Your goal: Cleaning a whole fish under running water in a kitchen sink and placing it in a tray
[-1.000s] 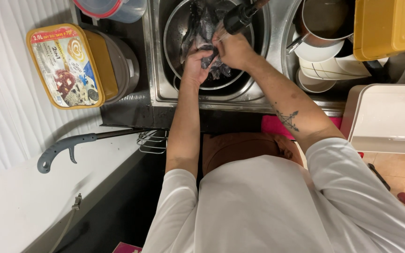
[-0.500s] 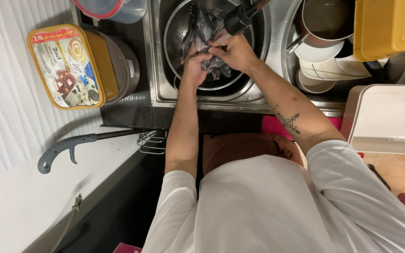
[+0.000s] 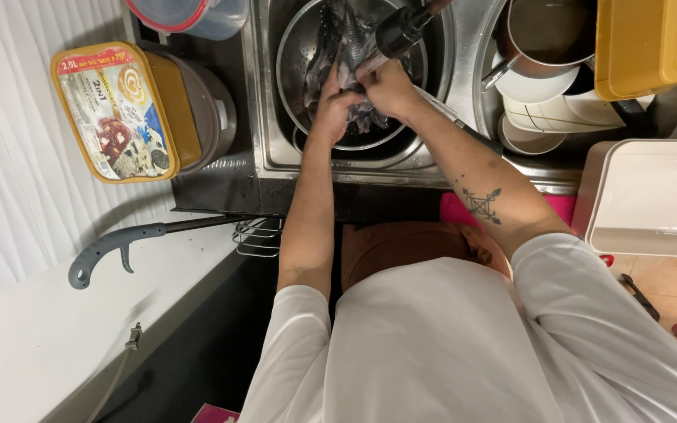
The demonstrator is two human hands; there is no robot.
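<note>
Both of my hands are in the steel sink (image 3: 272,153), over a metal colander (image 3: 295,55) that holds several dark, wet fish (image 3: 319,66). My left hand (image 3: 329,110) grips one fish (image 3: 350,78) from the left side. My right hand (image 3: 389,88) closes on the same fish from the right, just below the dark tap spout (image 3: 401,27). The two hands touch each other, and the fingers hide most of the fish they hold. A tattoo shows on my right forearm (image 3: 481,202).
A yellow lidded tub (image 3: 115,113) lies on a pot left of the sink. Stacked bowls and a pan (image 3: 538,74) fill the right basin, beside a yellow box (image 3: 652,43) and a white tray (image 3: 656,196). A grey-handled tool (image 3: 111,249) lies on the white counter.
Both hands have shifted slightly farther into the colander while working the fish between them. Nothing else has moved.
</note>
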